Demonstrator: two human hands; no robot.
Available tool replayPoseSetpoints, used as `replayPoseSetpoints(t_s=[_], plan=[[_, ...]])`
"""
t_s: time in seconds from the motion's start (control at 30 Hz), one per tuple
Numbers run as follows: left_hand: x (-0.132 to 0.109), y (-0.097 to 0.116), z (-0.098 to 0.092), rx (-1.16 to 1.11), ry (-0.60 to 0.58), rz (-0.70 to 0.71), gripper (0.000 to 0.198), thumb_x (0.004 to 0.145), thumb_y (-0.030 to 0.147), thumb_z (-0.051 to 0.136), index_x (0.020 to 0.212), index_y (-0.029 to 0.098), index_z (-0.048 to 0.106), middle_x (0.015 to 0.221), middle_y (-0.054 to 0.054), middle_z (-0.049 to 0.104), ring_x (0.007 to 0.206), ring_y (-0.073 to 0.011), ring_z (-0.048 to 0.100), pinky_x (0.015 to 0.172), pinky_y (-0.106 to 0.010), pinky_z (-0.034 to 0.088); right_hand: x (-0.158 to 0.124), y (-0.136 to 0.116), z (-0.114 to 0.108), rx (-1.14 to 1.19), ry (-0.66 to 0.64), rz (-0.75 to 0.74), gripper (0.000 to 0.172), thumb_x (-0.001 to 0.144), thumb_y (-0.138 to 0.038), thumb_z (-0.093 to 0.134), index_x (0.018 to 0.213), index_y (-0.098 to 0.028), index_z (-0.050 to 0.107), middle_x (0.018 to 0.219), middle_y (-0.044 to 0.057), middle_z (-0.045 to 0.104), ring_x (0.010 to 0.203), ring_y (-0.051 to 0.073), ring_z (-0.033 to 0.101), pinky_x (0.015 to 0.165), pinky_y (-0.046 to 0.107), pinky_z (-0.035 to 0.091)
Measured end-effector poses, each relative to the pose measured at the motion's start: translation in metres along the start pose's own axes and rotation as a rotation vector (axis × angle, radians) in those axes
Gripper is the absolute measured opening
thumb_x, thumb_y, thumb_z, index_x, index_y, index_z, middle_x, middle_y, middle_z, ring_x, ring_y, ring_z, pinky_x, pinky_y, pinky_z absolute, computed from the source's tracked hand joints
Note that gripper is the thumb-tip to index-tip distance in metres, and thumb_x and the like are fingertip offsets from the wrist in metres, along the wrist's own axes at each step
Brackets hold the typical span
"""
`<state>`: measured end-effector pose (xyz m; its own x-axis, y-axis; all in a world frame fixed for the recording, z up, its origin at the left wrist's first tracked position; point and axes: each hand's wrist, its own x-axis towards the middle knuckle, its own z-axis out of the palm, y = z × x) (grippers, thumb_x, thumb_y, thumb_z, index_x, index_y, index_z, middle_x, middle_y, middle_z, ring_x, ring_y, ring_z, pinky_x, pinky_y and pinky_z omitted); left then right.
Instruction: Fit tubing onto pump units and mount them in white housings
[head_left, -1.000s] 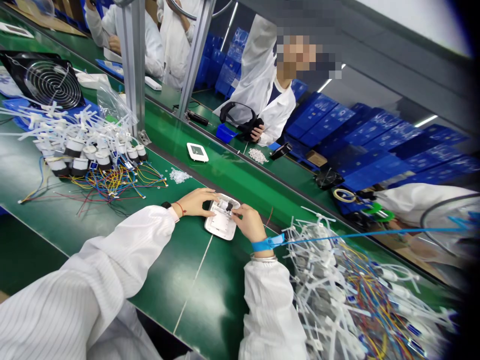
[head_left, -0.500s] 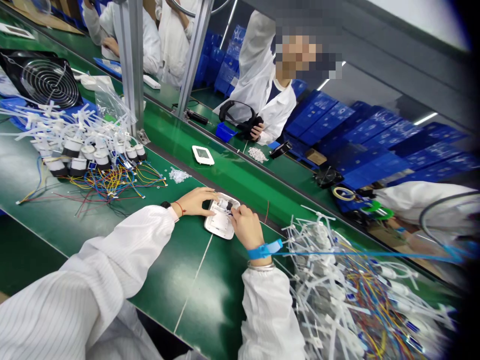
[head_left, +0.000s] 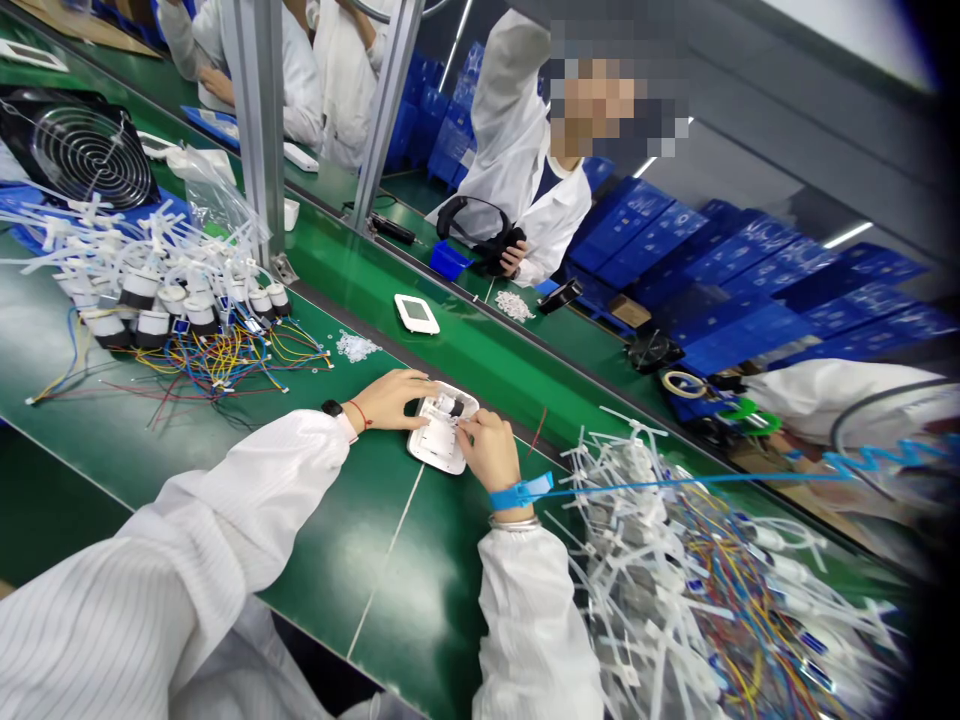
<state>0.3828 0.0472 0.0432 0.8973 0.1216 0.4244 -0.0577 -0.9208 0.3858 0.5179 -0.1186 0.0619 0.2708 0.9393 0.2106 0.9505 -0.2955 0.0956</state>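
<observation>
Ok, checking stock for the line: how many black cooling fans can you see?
2. A large fan with a wire guard at far left; a smaller fan on the far bench at right. More may be hidden.

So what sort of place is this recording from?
Most likely an electronics assembly line in a factory. A long green workbench runs through the scene, a blue anti-static wrist strap sits above a white striped smock sleeve, and a heap of wire harnesses lies on the bench.
</observation>
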Motion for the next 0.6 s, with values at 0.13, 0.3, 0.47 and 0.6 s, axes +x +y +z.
replayPoseSetpoints(t_s=[0.13,0.3,0.47,0.6], plan=[[0.001,0.010,0.003,0.173,0.036,0.057,0.048,0.079,0.042,0.052,0.121,0.019,0.052,0.134,-0.009,0.043,0.126,-0.0299,0.029,0.101,-0.044,0.027,0.000,0.001,0.002,0.008,0.037,0.000,0.019,0.084,-0.023,0.051,0.085,-0.019,0.069,0.081,0.006,0.056,0.081,0.019,0.047,0.066,0.031,0.030],[0.003,0.016,0.006,0.305,0.038,0.032,0.046,0.080,0.046,0.049,0.118,0.019,0.054,0.139,-0.011,0.033,0.129,-0.0318,0.022,0.100,-0.045,0.026,-0.001,-0.002,0.003,-0.011,0.075,0.026,0.018,0.082,-0.023,0.052,0.081,-0.019,0.069,0.084,0.006,0.056,0.082,0.019,0.045,0.066,0.031,0.028],[0.002,0.013,0.008,0.295,-0.001,0.005,0.050,0.081,0.046,0.048,0.124,0.020,0.049,0.141,-0.011,0.028,0.130,-0.0314,0.018,0.102,-0.045,0.024,-0.004,-0.006,0.007,-0.043,0.125,0.029,0.018,0.082,-0.022,0.052,0.076,-0.017,0.068,0.082,0.007,0.057,0.082,0.020,0.045,0.067,0.033,0.027],[0.001,0.007,0.010,0.207,-0.046,-0.083,0.077,0.075,0.058,0.050,0.137,0.017,0.029,0.146,-0.012,0.017,0.132,-0.0314,0.015,0.103,-0.045,0.025,-0.004,-0.008,0.010,0.008,0.246,0.000,0.016,0.081,-0.025,0.053,0.085,-0.018,0.068,0.086,0.007,0.059,0.081,0.021,0.045,0.070,0.034,0.028]])
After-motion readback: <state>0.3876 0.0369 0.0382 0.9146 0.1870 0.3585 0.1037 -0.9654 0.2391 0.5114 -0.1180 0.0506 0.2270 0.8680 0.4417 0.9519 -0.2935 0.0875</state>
